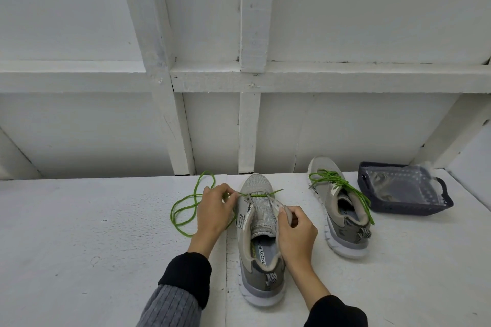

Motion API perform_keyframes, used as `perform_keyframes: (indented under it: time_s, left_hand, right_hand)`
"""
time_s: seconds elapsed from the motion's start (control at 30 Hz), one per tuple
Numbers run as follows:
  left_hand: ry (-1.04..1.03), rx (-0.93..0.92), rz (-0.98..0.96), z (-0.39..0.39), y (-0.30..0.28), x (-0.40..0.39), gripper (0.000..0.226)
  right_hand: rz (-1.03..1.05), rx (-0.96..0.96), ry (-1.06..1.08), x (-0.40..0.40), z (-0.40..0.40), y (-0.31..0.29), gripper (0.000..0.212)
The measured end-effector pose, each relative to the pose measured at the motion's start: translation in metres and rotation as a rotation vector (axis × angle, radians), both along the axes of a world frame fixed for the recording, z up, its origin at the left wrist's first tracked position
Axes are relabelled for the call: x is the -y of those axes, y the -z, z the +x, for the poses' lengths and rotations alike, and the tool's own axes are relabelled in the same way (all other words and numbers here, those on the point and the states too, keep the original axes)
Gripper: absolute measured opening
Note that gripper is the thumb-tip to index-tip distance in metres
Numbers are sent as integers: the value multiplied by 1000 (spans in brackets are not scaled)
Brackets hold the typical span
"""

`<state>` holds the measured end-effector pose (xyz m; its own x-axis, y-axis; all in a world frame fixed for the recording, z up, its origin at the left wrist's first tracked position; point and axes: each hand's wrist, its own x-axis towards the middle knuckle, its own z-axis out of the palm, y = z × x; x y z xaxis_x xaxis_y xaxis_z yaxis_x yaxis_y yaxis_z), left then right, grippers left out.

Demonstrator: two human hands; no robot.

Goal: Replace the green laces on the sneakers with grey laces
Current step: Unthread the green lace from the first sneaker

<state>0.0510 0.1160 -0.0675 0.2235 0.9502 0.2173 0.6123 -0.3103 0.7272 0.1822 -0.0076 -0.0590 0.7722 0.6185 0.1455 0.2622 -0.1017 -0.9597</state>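
Two hands worked on the near sneaker (261, 241), which stood on the white tabletop (79, 247) at 6 o'clock, toe pointing away. At its 3 o'clock side the right hand (295, 233) pinched the eyelet flap between thumb and curled fingers, steadying the shoe. At 10 o'clock the left hand (215, 210) pinched the green lace (186, 210) just beside the toe-end eyelets, its fingers closed on the cord. That lace looked almost out: only one bar crossed the lowest pair of eyelets, and the slack lay looped on the tabletop toward 9 o'clock. To finish this step well, the pull should probably run level and in line with the eyelets, with the right hand bracing the flap so the shoe does not skid and the tip does not snag. Farther off, at 1 o'clock, the second sneaker (342, 220) was laced in green. Beyond it at 2 o'clock sat a dark basket (414, 207) holding a clear bag (406, 183); whether the grey laces were inside could not be told.
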Motion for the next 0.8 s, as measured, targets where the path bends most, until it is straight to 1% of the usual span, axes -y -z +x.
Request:
perform_keyframes:
  time_s: [0.1,0.17,0.27,0.3,0.37,0.47,0.53,0.67,0.73,0.8]
  left_hand:
    - [-217,1,-42,-5,2,5,13]
    - [-257,-21,-88,-7,5,8,11]
    - [-166,-65,-97,-7,6,8,10]
    - [-114,-85,-72,-7,6,7,15]
    - [-31,-203,27,-6,7,5,25]
    - [57,-334,157,2,2,3,23]
    - [80,-378,169,7,-2,4,22]
    - [-33,-381,182,8,-4,8,25]
    - [-112,-324,130,9,-2,14,21]
    - [-234,-224,70,8,1,18,17]
  right_hand:
    - [4,12,-8,0,-1,-1,24]
    - [5,10,-9,-1,-2,0,24]
    - [5,7,4,-1,0,1,25]
    - [5,6,6,-1,1,2,26]
    - [9,10,0,0,1,1,29]
    - [2,22,-17,-1,-1,1,26]
    - [4,33,-21,0,0,1,26]
    - [4,60,-40,0,2,1,29]
    - [-7,83,-51,-1,1,0,31]
    - [-16,109,-48,-2,1,-1,37]
